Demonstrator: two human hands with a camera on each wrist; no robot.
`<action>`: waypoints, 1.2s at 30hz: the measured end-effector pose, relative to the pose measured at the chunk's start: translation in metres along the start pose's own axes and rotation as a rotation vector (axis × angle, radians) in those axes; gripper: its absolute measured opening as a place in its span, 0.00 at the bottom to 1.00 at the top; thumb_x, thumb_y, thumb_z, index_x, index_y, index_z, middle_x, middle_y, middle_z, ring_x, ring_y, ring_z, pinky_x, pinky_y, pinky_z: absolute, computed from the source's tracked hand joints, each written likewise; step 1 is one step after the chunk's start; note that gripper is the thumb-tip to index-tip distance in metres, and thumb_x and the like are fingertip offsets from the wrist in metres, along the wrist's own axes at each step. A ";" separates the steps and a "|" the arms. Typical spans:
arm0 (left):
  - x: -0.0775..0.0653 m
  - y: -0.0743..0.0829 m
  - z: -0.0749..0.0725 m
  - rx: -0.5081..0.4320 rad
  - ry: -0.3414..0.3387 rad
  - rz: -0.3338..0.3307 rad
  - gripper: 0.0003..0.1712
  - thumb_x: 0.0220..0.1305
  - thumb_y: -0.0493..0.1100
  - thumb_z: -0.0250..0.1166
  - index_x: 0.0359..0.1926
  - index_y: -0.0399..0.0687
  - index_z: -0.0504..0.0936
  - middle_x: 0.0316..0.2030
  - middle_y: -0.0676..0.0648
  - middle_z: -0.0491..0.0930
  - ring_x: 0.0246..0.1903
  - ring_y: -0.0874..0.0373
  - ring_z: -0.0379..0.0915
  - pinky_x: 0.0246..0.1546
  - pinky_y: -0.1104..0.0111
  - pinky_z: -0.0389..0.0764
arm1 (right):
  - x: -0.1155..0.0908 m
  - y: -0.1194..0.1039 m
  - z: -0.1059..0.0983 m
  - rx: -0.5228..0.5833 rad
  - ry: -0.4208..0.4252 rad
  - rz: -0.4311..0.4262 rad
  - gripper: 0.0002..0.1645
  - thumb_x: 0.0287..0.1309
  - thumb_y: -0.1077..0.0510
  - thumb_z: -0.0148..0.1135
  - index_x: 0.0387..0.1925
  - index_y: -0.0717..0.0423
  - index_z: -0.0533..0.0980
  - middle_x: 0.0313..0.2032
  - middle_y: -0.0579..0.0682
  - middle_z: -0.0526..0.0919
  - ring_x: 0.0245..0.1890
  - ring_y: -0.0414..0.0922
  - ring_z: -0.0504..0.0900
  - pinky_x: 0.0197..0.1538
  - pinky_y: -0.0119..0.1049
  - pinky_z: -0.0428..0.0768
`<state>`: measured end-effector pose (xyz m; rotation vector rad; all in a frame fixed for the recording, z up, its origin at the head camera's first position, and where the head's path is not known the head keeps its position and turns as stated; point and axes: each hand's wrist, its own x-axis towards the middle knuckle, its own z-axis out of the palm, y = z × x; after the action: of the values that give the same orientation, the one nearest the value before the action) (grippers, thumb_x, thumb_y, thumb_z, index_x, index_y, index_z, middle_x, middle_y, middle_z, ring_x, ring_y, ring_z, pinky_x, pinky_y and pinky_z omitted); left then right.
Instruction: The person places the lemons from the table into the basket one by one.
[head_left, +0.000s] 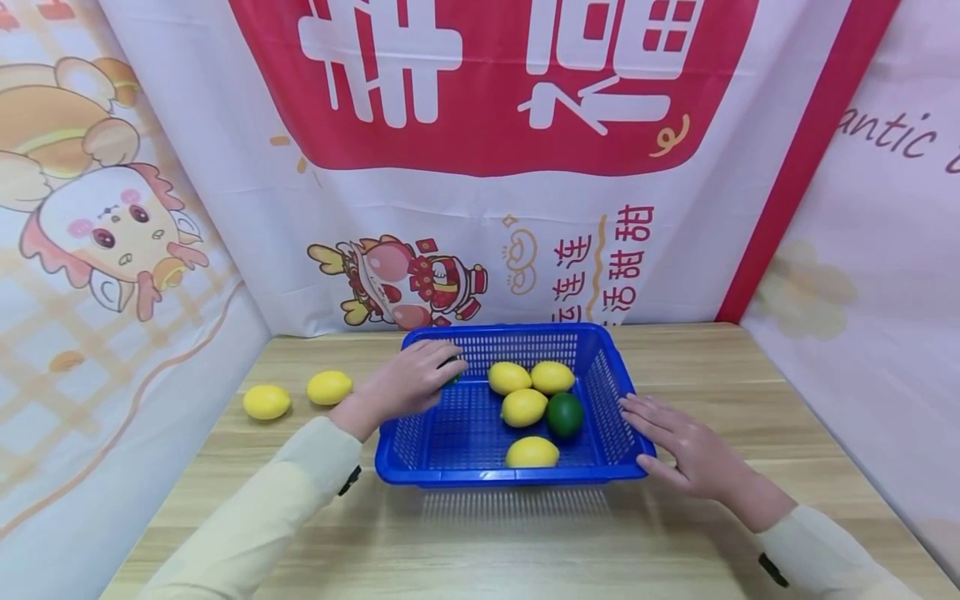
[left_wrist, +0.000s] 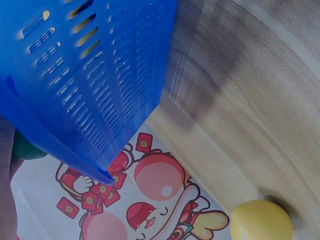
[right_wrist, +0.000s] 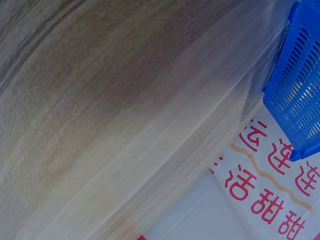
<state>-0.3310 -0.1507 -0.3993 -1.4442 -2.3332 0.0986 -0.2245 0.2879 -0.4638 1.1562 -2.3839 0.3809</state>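
Observation:
My left hand reaches over the left rim of a blue plastic basket and grips a dark green lime, mostly hidden by the fingers. In the left wrist view a bit of that lime shows beside the basket's rim. Inside the basket, towards the right, lie several yellow lemons, one of them a front lemon, and a second green lime. With its fingers straight, my right hand rests at the basket's right rim, the thumb near the front corner.
Two lemons lie on the wooden table left of the basket: an outer lemon and an inner lemon. A printed cloth hangs right behind the table, and more cloth walls stand at both sides.

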 end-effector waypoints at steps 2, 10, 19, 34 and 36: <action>0.001 0.001 0.001 -0.007 -0.018 0.001 0.27 0.57 0.39 0.70 0.59 0.46 0.76 0.57 0.41 0.76 0.60 0.46 0.68 0.63 0.54 0.68 | 0.000 0.000 0.000 -0.002 -0.002 0.003 0.33 0.62 0.46 0.60 0.62 0.63 0.73 0.64 0.56 0.72 0.65 0.54 0.68 0.70 0.28 0.50; 0.004 0.002 0.007 -0.003 -0.062 0.017 0.26 0.56 0.41 0.71 0.57 0.46 0.76 0.55 0.42 0.76 0.58 0.47 0.70 0.62 0.54 0.69 | -0.001 0.001 0.001 -0.003 0.010 -0.007 0.33 0.64 0.44 0.58 0.62 0.63 0.73 0.64 0.56 0.72 0.65 0.54 0.68 0.70 0.28 0.51; 0.007 0.002 0.015 -0.034 -0.092 0.018 0.26 0.57 0.43 0.70 0.57 0.48 0.76 0.53 0.44 0.77 0.56 0.50 0.70 0.61 0.57 0.70 | 0.000 -0.001 0.000 -0.005 0.011 -0.008 0.33 0.64 0.44 0.58 0.61 0.63 0.73 0.64 0.57 0.72 0.65 0.54 0.69 0.71 0.29 0.51; 0.004 0.007 0.022 -0.079 -0.145 -0.010 0.27 0.56 0.42 0.72 0.57 0.48 0.75 0.53 0.46 0.76 0.54 0.51 0.71 0.60 0.57 0.71 | 0.000 -0.002 0.000 -0.002 0.008 0.002 0.32 0.63 0.46 0.60 0.61 0.63 0.74 0.64 0.56 0.72 0.65 0.54 0.69 0.70 0.28 0.51; 0.004 0.007 0.022 -0.075 -0.145 -0.007 0.27 0.56 0.42 0.72 0.57 0.47 0.76 0.52 0.45 0.76 0.54 0.51 0.71 0.60 0.57 0.72 | 0.000 -0.002 0.000 -0.002 0.005 0.005 0.32 0.62 0.46 0.60 0.61 0.63 0.73 0.64 0.56 0.72 0.65 0.54 0.69 0.70 0.28 0.51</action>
<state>-0.3352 -0.1409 -0.4205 -1.5110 -2.4819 0.1186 -0.2226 0.2870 -0.4636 1.1481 -2.3828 0.3828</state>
